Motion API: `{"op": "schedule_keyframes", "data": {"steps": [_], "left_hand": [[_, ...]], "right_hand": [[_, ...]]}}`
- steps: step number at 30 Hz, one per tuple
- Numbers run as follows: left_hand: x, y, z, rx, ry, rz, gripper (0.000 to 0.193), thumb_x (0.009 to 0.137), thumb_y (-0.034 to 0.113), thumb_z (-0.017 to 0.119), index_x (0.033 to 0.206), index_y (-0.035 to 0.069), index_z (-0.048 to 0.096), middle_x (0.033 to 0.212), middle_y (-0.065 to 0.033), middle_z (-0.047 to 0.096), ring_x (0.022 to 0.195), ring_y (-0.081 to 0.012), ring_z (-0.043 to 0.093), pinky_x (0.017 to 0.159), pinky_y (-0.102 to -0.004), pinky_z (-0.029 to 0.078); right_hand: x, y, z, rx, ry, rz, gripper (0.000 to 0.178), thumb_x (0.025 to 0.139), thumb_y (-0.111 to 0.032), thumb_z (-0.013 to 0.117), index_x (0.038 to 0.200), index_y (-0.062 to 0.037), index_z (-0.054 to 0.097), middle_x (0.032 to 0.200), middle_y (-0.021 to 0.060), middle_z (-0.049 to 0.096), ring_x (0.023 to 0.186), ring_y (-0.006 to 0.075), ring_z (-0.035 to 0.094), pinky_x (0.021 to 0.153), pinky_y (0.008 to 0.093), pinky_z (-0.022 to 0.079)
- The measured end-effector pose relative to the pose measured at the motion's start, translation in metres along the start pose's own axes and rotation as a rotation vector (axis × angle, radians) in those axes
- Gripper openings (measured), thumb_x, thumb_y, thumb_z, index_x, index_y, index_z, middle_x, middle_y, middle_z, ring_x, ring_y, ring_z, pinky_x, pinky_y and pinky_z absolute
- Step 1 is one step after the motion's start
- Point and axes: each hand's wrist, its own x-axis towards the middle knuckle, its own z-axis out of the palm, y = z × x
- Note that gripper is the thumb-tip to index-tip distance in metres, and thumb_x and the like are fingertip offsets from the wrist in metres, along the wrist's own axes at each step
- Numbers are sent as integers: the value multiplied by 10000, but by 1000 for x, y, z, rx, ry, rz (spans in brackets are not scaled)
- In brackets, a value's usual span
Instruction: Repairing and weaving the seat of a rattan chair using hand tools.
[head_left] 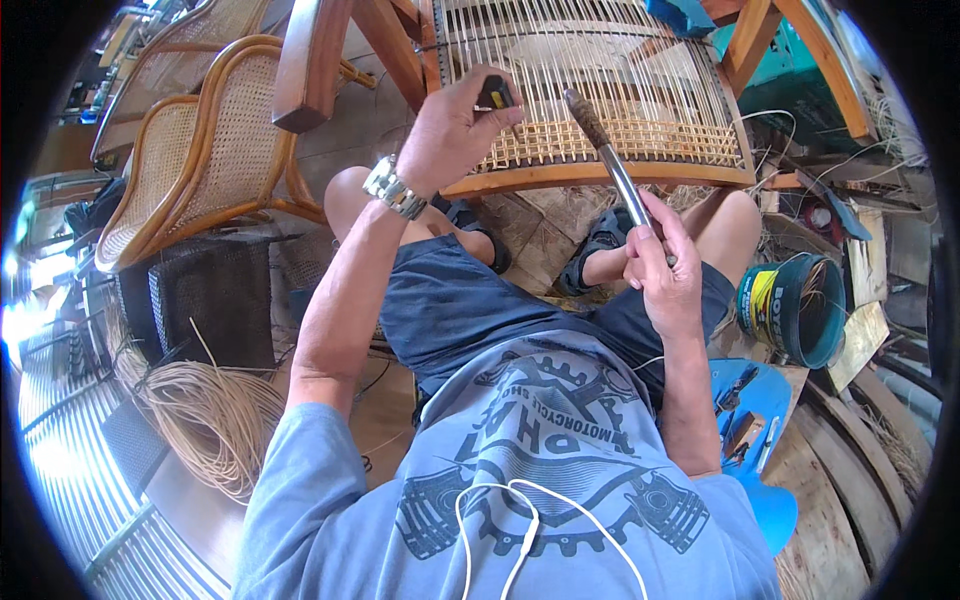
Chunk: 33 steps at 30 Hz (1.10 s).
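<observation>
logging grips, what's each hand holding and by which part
Left hand: small black tool, seemingly by its handle. Right hand: metal tool, by the end opposite its brown tip.

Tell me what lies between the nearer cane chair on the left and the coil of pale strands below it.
In the head view, a dark, mesh-sided box shows between the nearer cane chair and the coil.

Rod: shaft polished metal, glossy; brown end looks rough, matt. Small tool: handle looks plastic, black and yellow. Frame: varnished wood, smooth, semi-gloss. Strands: pale cane, dry-looking. Watch: shiny metal bracelet. Shirt, shorts: matt cloth. Bucket: plastic. Rattan chair: glossy frame, woven cane. Coil: smooth cane. Blue tray: smooth plastic.
</observation>
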Motion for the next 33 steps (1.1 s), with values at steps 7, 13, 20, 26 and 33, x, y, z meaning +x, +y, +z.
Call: {"op": "schedule_keyframes", "data": {"steps": [7, 13, 20, 26, 33], "left_hand": [[-7, 6, -2, -14, -40, -103, 241, 974, 148, 733, 1180, 82, 628, 835, 23, 688, 633, -36, 521, 577, -254, 440], [-23, -3, 1, -55, 54, -6, 223, 968, 157, 711, 1151, 74, 614, 812, -82, 723, 632, -150, 615, 620, -310, 490], [-21, 12, 3, 13, -24, -124, 233, 957, 157, 735, 1143, 72, 622, 864, -68, 726, 730, -116, 654, 664, -296, 515], [-10, -4, -13, -195, 155, 17, 237, 950, 142, 752, 1145, 69, 639, 952, -44, 738, 820, -90, 664, 724, -278, 538], [24, -14, 6, -11, 107, 54, 242, 950, 186, 752, 1131, 70, 641, 906, -58, 743, 822, -142, 684, 730, -321, 529]], "right_hand": [[-5, 10, 11, -128, -141, 53, 398, 1050, -96, 553, 1440, -24, 525, 853, -17, 548, 662, 30, 482, 557, 200, 411], [-35, 6, 4, -146, -168, 132, 392, 1041, -74, 552, 1427, -7, 538, 877, -14, 540, 767, 49, 500, 663, 208, 431], [-25, 15, 29, -329, -178, 33, 378, 1026, -83, 560, 1388, 27, 550, 957, 50, 628, 824, 94, 565, 744, 268, 488], [-36, 6, 4, -239, -145, 96, 396, 1032, -95, 555, 1414, 7, 539, 899, 26, 618, 752, 71, 541, 684, 236, 469], [16, 9, -9, -145, 13, -19, 388, 1045, -80, 540, 1422, 9, 524, 827, -14, 562, 666, 42, 482, 580, 218, 413]]}}
